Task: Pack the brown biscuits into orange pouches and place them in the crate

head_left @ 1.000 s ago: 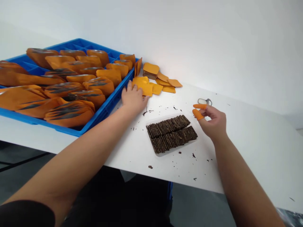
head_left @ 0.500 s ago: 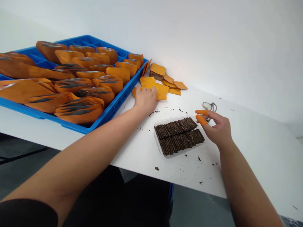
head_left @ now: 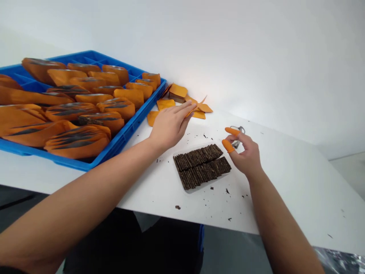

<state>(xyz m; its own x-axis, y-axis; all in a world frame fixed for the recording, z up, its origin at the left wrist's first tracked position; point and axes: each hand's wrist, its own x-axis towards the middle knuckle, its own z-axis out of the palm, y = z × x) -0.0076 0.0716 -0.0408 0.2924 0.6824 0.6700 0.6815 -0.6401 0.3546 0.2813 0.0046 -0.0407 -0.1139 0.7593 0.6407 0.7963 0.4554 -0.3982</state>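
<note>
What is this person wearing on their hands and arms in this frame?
Both forearms are bare, with no sleeve showing. The left hand is bare, no glove. The right hand wears two orange rubber finger cots, on thumb and index finger; the other fingers are uncovered.

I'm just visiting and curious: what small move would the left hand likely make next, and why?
Probably pinching up one loose orange envelope: the left hand hovers open right by that scattered pile, while the right hand, wearing orange finger cots, waits empty beside the tray of dark pieces.
</note>
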